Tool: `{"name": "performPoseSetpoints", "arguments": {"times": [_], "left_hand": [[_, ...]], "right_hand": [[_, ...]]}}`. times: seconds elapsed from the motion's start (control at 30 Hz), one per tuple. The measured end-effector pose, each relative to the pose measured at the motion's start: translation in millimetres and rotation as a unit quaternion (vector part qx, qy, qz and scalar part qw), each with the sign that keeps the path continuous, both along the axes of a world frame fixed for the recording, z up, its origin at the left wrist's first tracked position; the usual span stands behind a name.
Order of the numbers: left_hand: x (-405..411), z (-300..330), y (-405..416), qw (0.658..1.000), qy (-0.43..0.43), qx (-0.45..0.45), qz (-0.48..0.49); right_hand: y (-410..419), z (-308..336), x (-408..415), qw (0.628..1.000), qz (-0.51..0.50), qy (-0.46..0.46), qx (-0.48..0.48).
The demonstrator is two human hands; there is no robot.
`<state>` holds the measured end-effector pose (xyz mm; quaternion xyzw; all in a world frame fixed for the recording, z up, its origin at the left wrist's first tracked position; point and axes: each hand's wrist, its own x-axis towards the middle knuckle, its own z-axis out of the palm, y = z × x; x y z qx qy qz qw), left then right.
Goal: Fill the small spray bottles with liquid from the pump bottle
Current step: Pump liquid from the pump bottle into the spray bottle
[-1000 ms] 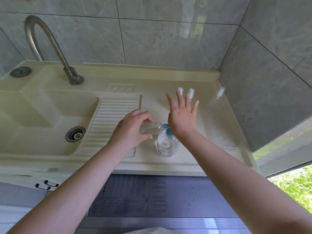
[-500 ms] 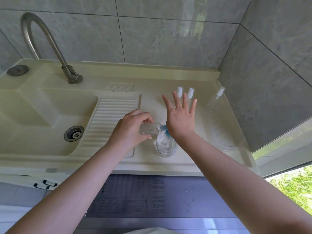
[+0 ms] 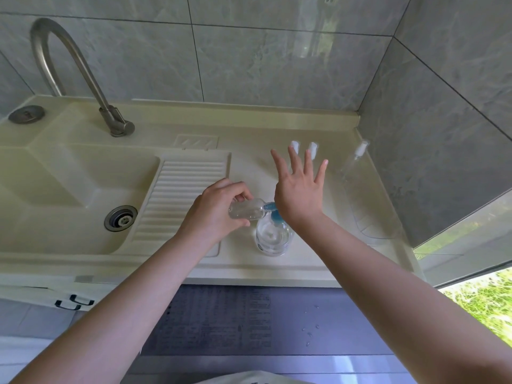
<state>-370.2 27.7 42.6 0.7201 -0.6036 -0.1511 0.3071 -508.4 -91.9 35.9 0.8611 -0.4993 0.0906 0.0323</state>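
- While the left hand grips a small bottle sideways at the pump bottle's blue spout, the right hand, fingers spread, presses the pump: filling looks underway.
- Behind on the worktop, two capped bottles; contents unclear.

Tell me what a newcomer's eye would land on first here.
First, the two hands at the middle of the counter: the left hand grips a small clear spray bottle tipped sideways against the blue nozzle of the pump bottle, while the right hand presses the pump with fingers spread. Next, the curved steel faucet over the cream sink at the left.
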Motion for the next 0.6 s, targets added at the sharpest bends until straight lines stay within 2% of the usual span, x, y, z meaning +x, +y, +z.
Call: {"name": "performPoseSetpoints", "arguments": {"times": [0.13, 0.27, 0.4, 0.5, 0.6], "left_hand": [[1.5, 0.0, -2.1, 1.000, 0.019, -0.001, 0.004], [1.8, -0.2, -5.5, 0.999, 0.030, 0.010, 0.010], [4.6, 1.1, -5.1, 1.000, 0.022, 0.019, 0.011], [5.2, 0.6, -4.5, 1.000, 0.019, 0.019, 0.011], [4.3, -0.2, -4.9, 1.000, 0.024, 0.015, 0.011]], "right_hand": [[-2.3, 0.5, -0.9, 0.999, 0.006, -0.003, -0.048], [0.0, -4.4, -0.5, 1.000, 0.003, 0.001, 0.019], [-2.7, -4.7, -0.4, 0.999, -0.009, -0.034, 0.008], [-3.9, -2.6, -3.6, 1.000, -0.004, -0.026, -0.012], [0.4, -8.8, -5.5, 0.999, -0.008, -0.017, 0.039]]}}
